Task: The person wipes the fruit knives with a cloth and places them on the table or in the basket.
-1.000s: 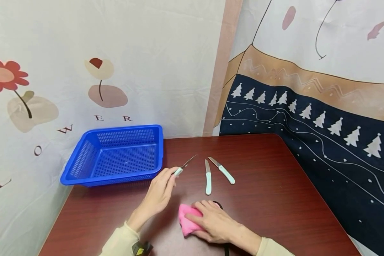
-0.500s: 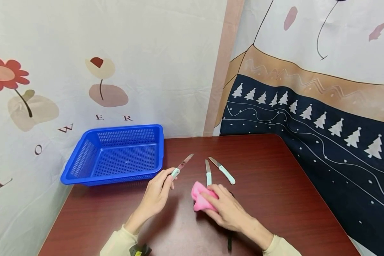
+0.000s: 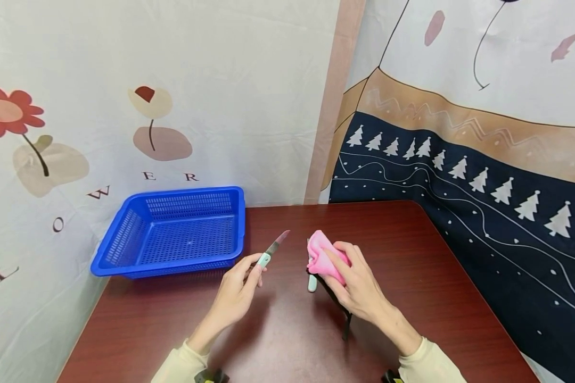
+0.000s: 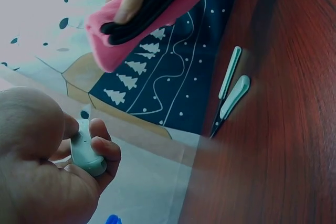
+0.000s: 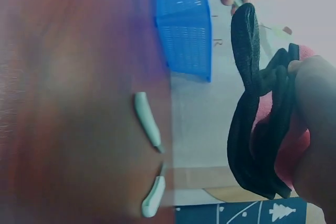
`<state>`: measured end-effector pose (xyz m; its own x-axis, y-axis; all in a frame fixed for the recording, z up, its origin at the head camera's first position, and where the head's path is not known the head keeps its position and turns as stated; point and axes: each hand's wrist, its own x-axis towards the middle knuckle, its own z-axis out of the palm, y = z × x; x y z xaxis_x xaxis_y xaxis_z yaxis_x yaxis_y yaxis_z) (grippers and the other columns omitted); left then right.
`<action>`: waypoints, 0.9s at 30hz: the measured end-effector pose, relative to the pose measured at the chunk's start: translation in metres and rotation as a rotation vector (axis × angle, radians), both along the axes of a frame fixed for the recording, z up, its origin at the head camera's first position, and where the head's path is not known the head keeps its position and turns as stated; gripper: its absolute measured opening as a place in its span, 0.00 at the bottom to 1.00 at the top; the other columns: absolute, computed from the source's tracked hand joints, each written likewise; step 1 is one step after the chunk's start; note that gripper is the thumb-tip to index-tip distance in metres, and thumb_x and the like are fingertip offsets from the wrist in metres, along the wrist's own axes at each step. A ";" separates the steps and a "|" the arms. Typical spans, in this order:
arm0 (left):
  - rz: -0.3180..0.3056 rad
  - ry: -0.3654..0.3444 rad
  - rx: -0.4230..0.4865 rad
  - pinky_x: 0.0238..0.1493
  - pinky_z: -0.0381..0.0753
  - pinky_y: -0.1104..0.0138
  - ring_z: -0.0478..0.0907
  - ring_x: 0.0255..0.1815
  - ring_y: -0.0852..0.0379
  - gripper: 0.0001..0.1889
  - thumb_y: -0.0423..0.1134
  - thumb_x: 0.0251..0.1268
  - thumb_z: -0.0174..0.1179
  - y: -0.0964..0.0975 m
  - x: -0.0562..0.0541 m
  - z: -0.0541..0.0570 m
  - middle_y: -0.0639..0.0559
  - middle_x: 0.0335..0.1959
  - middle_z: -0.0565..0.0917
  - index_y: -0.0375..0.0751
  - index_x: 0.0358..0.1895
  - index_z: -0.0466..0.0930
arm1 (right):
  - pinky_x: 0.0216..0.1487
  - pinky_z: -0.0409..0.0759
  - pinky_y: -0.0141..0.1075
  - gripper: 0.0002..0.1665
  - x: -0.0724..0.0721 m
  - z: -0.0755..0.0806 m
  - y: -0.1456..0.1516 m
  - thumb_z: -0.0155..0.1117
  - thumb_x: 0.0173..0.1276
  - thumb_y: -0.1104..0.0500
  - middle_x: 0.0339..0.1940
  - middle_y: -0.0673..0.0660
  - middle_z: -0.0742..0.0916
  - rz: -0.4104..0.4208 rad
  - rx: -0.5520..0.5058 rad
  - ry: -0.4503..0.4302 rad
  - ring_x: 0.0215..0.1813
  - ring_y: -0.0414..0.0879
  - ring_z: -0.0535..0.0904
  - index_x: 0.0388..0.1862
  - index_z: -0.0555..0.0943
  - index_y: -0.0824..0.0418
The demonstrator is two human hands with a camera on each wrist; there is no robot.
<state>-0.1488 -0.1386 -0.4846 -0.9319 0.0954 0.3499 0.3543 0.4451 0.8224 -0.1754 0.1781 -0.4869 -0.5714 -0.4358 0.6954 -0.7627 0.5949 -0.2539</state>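
Note:
In the head view my left hand (image 3: pixel 235 292) grips a small paring knife (image 3: pixel 270 252) by its mint-green handle. Its blade points up and away to the right. My right hand (image 3: pixel 361 282) pinches a folded pink cloth (image 3: pixel 320 254), held above the table. A black fabric band (image 5: pixel 244 124) runs along the cloth and hangs off it in a loop. Two more paring knives lie beneath that hand; one mint handle (image 3: pixel 312 283) shows in the head view. The left wrist view shows both handles, an upper one (image 4: pixel 230 72) and a lower one (image 4: pixel 236 95).
A blue perforated plastic basket (image 3: pixel 167 260) stands at the back left of the dark red-brown table (image 3: pixel 278 351). Printed cloth hangings (image 3: pixel 249 106) rise behind the table and along its right side.
My right hand has lifted the pink cloth and carried it away from me, over the two lying knives. The left hand's knife has turned so its blade's flat shows.

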 end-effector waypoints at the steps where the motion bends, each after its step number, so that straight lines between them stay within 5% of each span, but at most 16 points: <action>1: -0.002 -0.012 0.006 0.35 0.79 0.70 0.82 0.34 0.68 0.12 0.36 0.91 0.56 0.001 0.000 0.000 0.56 0.37 0.86 0.44 0.63 0.86 | 0.49 0.85 0.46 0.43 -0.001 0.002 -0.001 0.82 0.64 0.63 0.67 0.65 0.82 -0.003 -0.006 0.005 0.60 0.55 0.77 0.79 0.81 0.57; 10: -0.010 -0.149 0.058 0.33 0.78 0.72 0.82 0.30 0.66 0.09 0.37 0.90 0.57 0.014 0.000 0.004 0.54 0.30 0.85 0.44 0.58 0.87 | 0.54 0.84 0.48 0.32 -0.008 0.012 -0.020 0.75 0.73 0.55 0.67 0.67 0.83 0.032 0.051 0.108 0.59 0.57 0.79 0.75 0.84 0.57; 15: -0.026 -0.176 0.082 0.36 0.80 0.72 0.86 0.32 0.60 0.09 0.39 0.90 0.59 0.021 0.000 0.008 0.51 0.31 0.87 0.44 0.57 0.88 | 0.53 0.84 0.51 0.27 -0.007 0.016 -0.032 0.66 0.83 0.47 0.68 0.66 0.84 0.056 0.114 0.174 0.61 0.59 0.81 0.75 0.84 0.54; 21: -0.045 -0.180 0.102 0.35 0.80 0.72 0.84 0.32 0.65 0.10 0.35 0.88 0.59 0.025 0.001 0.011 0.50 0.33 0.89 0.41 0.59 0.88 | 0.51 0.85 0.52 0.27 -0.006 0.017 -0.042 0.53 0.90 0.43 0.68 0.64 0.84 0.050 0.161 0.209 0.60 0.57 0.82 0.75 0.83 0.51; 27: -0.066 -0.162 0.101 0.35 0.80 0.72 0.85 0.33 0.61 0.09 0.34 0.89 0.58 0.027 0.001 0.012 0.47 0.35 0.89 0.43 0.58 0.88 | 0.52 0.86 0.53 0.27 -0.006 0.015 -0.043 0.62 0.83 0.48 0.67 0.63 0.84 0.048 0.209 0.230 0.59 0.56 0.81 0.77 0.83 0.51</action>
